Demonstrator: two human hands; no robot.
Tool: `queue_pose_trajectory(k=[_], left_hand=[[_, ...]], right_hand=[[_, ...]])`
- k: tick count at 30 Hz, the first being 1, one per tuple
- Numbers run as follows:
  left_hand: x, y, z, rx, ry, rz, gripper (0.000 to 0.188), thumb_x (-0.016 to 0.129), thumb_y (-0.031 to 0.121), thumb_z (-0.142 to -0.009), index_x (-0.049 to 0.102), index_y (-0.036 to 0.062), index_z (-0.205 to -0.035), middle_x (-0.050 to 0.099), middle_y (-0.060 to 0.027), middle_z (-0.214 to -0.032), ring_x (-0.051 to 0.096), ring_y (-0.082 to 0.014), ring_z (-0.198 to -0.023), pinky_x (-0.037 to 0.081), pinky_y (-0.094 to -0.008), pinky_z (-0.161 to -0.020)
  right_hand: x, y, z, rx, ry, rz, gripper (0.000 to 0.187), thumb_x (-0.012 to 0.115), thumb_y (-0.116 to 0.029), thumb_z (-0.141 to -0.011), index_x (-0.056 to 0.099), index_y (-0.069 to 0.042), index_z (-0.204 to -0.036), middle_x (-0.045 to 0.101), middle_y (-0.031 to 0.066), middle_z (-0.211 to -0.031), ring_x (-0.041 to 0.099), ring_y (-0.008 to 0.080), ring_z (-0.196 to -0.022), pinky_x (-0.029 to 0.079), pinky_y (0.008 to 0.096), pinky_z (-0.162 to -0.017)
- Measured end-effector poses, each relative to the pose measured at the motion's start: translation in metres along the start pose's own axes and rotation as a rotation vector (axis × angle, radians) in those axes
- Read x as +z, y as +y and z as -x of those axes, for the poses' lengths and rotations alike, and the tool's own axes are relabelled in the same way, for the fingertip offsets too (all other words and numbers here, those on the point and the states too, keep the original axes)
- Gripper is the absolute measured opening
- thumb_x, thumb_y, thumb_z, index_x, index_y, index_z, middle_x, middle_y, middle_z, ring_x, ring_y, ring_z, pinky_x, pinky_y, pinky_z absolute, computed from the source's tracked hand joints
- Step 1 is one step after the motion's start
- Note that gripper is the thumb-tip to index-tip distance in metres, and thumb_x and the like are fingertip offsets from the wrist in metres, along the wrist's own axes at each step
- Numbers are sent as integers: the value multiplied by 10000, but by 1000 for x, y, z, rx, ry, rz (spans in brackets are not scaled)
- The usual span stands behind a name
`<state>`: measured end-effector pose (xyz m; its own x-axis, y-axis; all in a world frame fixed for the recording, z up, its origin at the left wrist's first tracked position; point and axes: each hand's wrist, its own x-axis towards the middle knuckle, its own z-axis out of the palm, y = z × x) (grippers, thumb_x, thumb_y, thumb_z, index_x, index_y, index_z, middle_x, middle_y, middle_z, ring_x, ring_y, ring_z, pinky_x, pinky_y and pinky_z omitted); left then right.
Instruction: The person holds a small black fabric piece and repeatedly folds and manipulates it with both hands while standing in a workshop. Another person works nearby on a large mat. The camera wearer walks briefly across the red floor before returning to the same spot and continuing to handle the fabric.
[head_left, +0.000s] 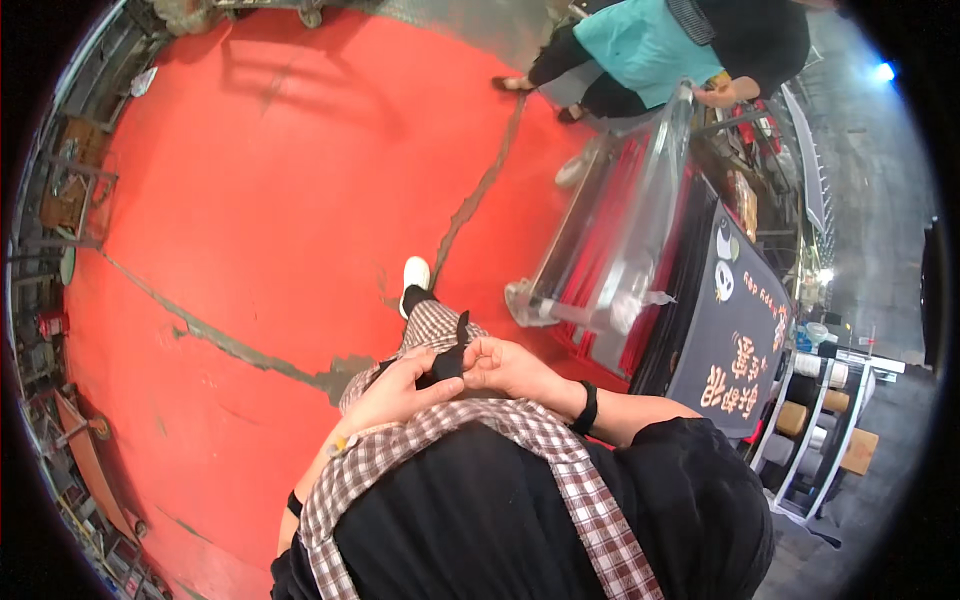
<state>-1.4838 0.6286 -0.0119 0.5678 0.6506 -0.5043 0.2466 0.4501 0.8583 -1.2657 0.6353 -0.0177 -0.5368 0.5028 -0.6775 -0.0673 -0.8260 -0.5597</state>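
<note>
A small black strip, which looks like cloth (452,357), is between my hands in front of my waist. One narrow end of it sticks up above my fingers. My left hand (398,388) is closed on the lower part of the strip. From the other side my right hand (508,367) pinches its edge, thumb and fingertips together. The fingers cover part of the strip, so its full shape is hidden. Just under both hands is my brown-and-white checked apron (455,410).
To my right stands a wheeled cart (530,305) with clear plastic wrap (640,250) over it, beside a stack of dark printed mats (725,350). Another person in a turquoise apron (635,50) holds its far end. A rack of spools (800,430) stands nearer. Cracks cross the red floor (270,200).
</note>
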Motion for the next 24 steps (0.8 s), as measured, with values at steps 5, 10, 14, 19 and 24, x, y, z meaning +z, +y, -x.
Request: queue_pose_trajectory(k=[5, 10, 14, 19, 24], left_hand=[[-33, 46, -43, -66, 40, 321, 349, 643, 270, -882, 581, -16, -1071, 599, -30, -937, 528, -82, -886, 434, -258, -795], [-57, 72, -80, -69, 14, 368, 327, 645, 252, -880, 585, -4, -1074, 603, -19, -946, 531, -82, -899, 439, -263, -822], [-81, 98, -104, -9, -84, 5, 400, 673, 185, -857, 535, -11, -1177, 604, -27, -1052, 542, -98, -986, 423, -273, -893], [-102, 118, -133, -57, -216, 10, 431, 711, 183, -824, 537, -18, -1163, 610, -30, -1050, 545, -101, -985, 434, -275, -879], [-123, 122, -153, -162, -316, 217, 399, 686, 133, -841, 527, -48, -1159, 629, -53, -1037, 568, -97, -957, 447, -255, -861]], right_hand=[[-14, -74, -26, 20, -8, -28, 132, 630, -57, -858, 519, -48, -929, 608, 3, -824, 582, 58, -745, 467, 177, -667], [-28, -121, -40, 38, 18, 11, 83, 611, -56, -870, 542, -42, -913, 598, -5, -796, 562, 45, -721, 449, 173, -642], [-39, -139, -42, -12, 44, -13, 75, 608, -49, -870, 549, -39, -916, 598, -10, -799, 558, 40, -714, 446, 169, -635], [-44, -143, -48, -112, 111, -156, 76, 606, -50, -871, 556, -39, -928, 600, -14, -816, 560, 38, -722, 450, 167, -645], [-30, -139, -56, -244, 220, -243, 94, 592, -70, -886, 555, -39, -967, 604, -8, -858, 576, 48, -777, 462, 179, -692]])
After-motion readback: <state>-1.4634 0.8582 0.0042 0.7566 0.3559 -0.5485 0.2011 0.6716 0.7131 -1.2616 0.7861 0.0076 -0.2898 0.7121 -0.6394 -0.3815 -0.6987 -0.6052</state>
